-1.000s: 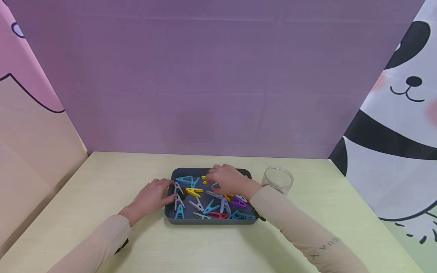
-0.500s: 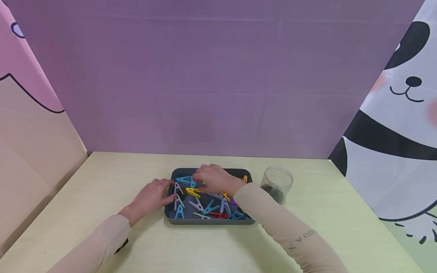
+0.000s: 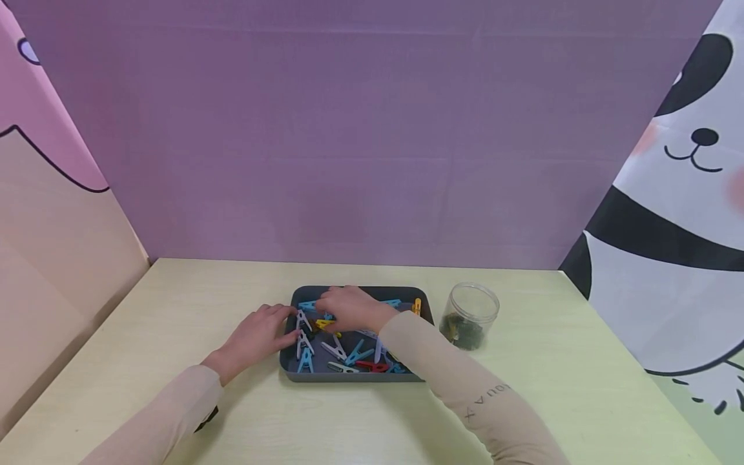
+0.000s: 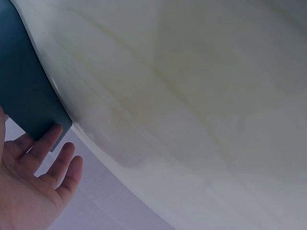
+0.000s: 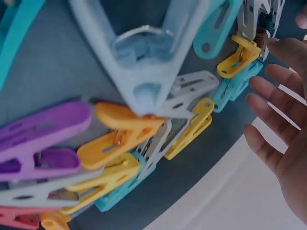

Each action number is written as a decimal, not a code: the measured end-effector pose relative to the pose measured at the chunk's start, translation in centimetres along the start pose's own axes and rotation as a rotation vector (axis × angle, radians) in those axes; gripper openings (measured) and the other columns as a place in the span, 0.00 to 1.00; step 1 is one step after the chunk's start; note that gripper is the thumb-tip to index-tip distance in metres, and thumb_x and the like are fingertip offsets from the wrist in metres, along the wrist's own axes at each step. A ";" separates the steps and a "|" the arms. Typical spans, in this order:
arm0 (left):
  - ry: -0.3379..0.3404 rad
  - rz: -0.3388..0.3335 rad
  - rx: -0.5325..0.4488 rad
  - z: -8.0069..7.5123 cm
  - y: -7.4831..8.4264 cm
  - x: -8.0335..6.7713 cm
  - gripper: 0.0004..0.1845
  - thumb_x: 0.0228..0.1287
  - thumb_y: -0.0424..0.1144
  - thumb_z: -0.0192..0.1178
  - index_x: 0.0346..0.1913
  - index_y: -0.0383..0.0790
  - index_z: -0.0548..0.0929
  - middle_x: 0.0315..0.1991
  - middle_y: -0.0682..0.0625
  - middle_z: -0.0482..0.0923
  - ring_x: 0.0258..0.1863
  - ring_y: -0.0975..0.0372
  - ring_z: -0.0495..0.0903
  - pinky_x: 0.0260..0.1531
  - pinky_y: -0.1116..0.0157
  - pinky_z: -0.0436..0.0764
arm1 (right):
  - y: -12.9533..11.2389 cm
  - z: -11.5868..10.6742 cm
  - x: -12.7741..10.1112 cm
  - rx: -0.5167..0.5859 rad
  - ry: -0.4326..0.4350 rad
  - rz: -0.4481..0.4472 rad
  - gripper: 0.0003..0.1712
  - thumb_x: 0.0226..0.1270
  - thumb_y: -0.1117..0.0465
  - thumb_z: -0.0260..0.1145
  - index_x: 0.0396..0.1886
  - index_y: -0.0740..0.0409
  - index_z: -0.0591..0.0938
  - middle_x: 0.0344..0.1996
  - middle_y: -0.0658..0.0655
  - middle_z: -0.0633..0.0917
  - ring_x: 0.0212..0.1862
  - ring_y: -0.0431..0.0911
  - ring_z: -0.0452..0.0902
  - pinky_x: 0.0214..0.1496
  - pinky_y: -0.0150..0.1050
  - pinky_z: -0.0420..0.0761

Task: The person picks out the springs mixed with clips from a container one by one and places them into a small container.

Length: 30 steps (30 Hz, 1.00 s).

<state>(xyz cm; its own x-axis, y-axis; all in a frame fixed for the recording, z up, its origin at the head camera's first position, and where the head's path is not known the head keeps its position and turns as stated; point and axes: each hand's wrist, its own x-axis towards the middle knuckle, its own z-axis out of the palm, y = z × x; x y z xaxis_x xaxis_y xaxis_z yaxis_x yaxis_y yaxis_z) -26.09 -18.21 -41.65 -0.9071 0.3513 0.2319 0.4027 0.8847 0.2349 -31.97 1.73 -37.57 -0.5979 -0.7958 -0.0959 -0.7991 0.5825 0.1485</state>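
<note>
A dark grey tray (image 3: 360, 377) holds several plastic clothespins in blue, yellow, white, purple and red. My left hand (image 3: 256, 336) rests at the tray's left rim, its fingers spread and relaxed. In the left wrist view, those fingertips touch the outside of the tray wall near a corner. Over the tray's back left part, my right hand (image 3: 354, 310) reaches down among the clothespins. The right wrist view shows its fingers (image 5: 273, 120) loosely bent and apart, beside a yellow clothespin (image 5: 238, 57) and a white clothespin (image 5: 248, 19). Nothing shows gripped between them.
A clear jar (image 3: 469, 316) with dark contents in its lower part stands right of the tray. The pale wooden table (image 3: 279, 426) extends around both. A purple cloth backdrop (image 3: 360, 142) hangs behind, with a panda print (image 3: 686, 226) at the right.
My right hand has moved left across the tray, from its back middle to the back left, uncovering clothespins on the right. The left hand and the tray stay put.
</note>
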 end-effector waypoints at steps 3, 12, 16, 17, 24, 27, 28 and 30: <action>0.001 0.003 0.001 0.0 0.0 0.0 0.24 0.58 0.50 0.59 0.52 0.39 0.76 0.49 0.45 0.78 0.48 0.51 0.75 0.50 0.53 0.75 | -0.2 0.2 0.3 0.010 -0.015 0.006 0.19 0.56 0.47 0.66 0.48 0.45 0.79 0.41 0.45 0.81 0.44 0.40 0.75 0.47 0.33 0.78; 0.003 0.008 0.000 -0.1 0.0 -0.1 0.24 0.58 0.50 0.59 0.52 0.38 0.76 0.49 0.45 0.79 0.48 0.52 0.75 0.49 0.53 0.75 | -0.6 0.1 0.6 0.029 -0.019 0.019 0.19 0.56 0.47 0.65 0.48 0.44 0.79 0.42 0.45 0.80 0.47 0.40 0.74 0.50 0.35 0.77; -0.003 0.000 -0.005 -0.1 0.0 -0.1 0.24 0.58 0.50 0.59 0.53 0.38 0.75 0.50 0.45 0.78 0.49 0.51 0.75 0.50 0.53 0.75 | -0.7 0.1 0.8 0.031 -0.031 0.015 0.20 0.56 0.47 0.66 0.49 0.45 0.79 0.43 0.45 0.80 0.47 0.40 0.73 0.50 0.35 0.77; -0.006 -0.004 -0.009 -0.1 0.0 -0.1 0.24 0.58 0.50 0.59 0.53 0.38 0.75 0.50 0.45 0.78 0.49 0.51 0.75 0.50 0.53 0.75 | -0.7 0.1 0.8 0.031 -0.035 0.015 0.21 0.56 0.47 0.66 0.49 0.45 0.79 0.43 0.46 0.80 0.47 0.41 0.73 0.50 0.35 0.77; -0.021 -0.018 -0.018 0.1 0.0 0.0 0.24 0.58 0.51 0.59 0.54 0.39 0.75 0.51 0.45 0.77 0.50 0.51 0.74 0.51 0.52 0.74 | -0.9 0.5 1.0 0.024 -0.048 0.019 0.22 0.56 0.45 0.65 0.50 0.45 0.78 0.44 0.46 0.80 0.46 0.41 0.72 0.48 0.35 0.77; -0.011 -0.013 -0.015 0.1 0.0 0.0 0.24 0.58 0.50 0.59 0.53 0.39 0.76 0.50 0.45 0.78 0.49 0.51 0.75 0.51 0.52 0.75 | -0.9 0.7 1.2 0.027 -0.048 0.024 0.22 0.56 0.45 0.65 0.50 0.44 0.78 0.44 0.45 0.79 0.46 0.41 0.71 0.48 0.36 0.77; -0.006 -0.011 -0.015 0.1 0.0 -0.1 0.24 0.57 0.50 0.60 0.53 0.39 0.76 0.50 0.45 0.78 0.49 0.51 0.75 0.50 0.52 0.75 | -0.9 0.7 1.2 0.027 -0.050 0.025 0.22 0.56 0.45 0.65 0.51 0.44 0.78 0.44 0.45 0.79 0.46 0.41 0.71 0.48 0.36 0.77; 0.008 -0.004 -0.011 0.1 0.0 -0.1 0.23 0.57 0.49 0.60 0.52 0.38 0.76 0.50 0.44 0.78 0.49 0.51 0.75 0.50 0.52 0.76 | -0.9 0.7 1.3 0.031 -0.053 0.027 0.22 0.56 0.46 0.65 0.51 0.44 0.78 0.45 0.45 0.79 0.47 0.41 0.71 0.49 0.36 0.76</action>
<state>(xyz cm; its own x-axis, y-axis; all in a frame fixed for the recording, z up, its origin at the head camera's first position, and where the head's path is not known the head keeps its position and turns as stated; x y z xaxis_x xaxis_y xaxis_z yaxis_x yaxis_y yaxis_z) -25.98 -18.21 -41.72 -0.9075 0.3458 0.2384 0.4008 0.8825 0.2459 -32.08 0.27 -38.55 -0.6209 -0.7705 -0.1442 -0.7838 0.6090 0.1213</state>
